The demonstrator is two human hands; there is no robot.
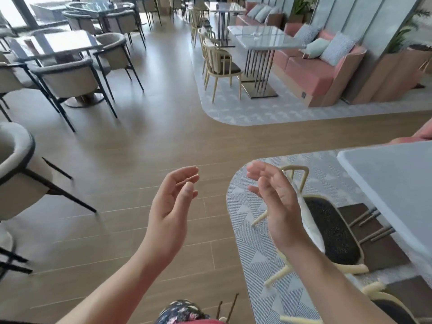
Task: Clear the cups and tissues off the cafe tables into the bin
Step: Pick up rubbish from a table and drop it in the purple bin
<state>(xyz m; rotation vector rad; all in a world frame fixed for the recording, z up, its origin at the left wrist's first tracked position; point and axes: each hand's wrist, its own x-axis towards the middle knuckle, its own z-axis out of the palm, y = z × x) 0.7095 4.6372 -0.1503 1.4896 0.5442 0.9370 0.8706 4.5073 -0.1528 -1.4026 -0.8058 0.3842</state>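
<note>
My left hand [171,203] and my right hand [275,202] are raised in front of me over the wooden floor, palms facing each other, fingers relaxed and holding nothing. A small pale object [256,33], maybe a cup or tissue, lies on the marble table [275,42] far ahead on the right; it is too small to tell which. No bin is in view.
A grey table [395,183] stands close at my right with a cream chair [327,220] tucked against it. Upholstered armchairs [70,78] and dark tables fill the left side. A pink sofa [311,71] lines the right wall. A wide wooden aisle [163,113] runs ahead.
</note>
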